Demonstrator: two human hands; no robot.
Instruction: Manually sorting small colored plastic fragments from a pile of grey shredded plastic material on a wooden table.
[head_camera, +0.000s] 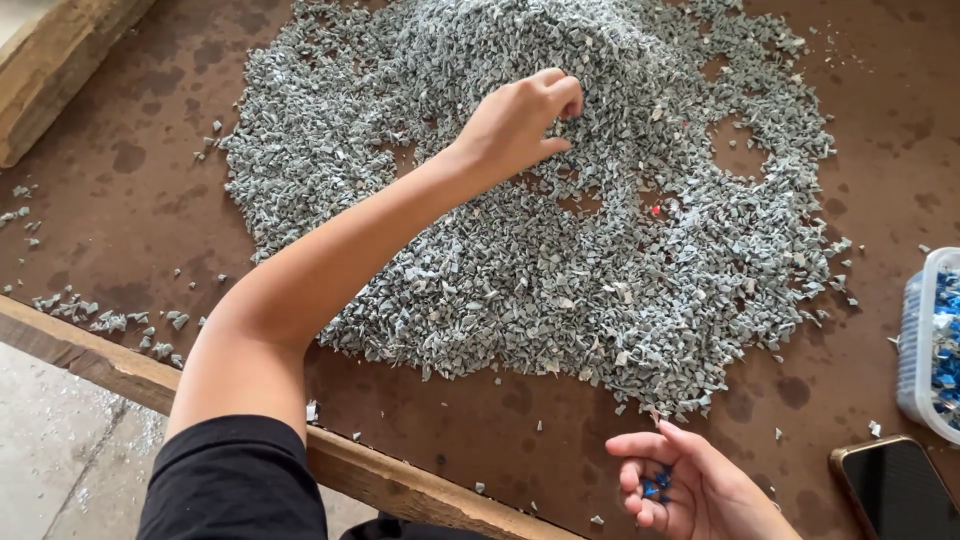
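The table (120, 215) is a wide brown board with dark blotches and a rough wooden rail along its near edge. A big heap of grey plastic chips (520, 200) covers most of its middle and runs up to the far edge, with bare round patches near its right side and stray chips scattered toward the left edge. A wooden beam (55, 65) lies across the far left corner. At the right edge stands a clear plastic tub (915, 345) holding blue chips, and a dark phone (895, 485) lies flat at the near right corner, just in front of the tub. The left hand (520, 125) reaches far over the heap, its grip pinched with fingertips in the grey chips near the heap's top. The right hand (685, 485) rests palm up by the near edge, loosely cupped around a few blue chips (655, 487). One small red chip (656, 211) lies in the heap, right of the left hand.
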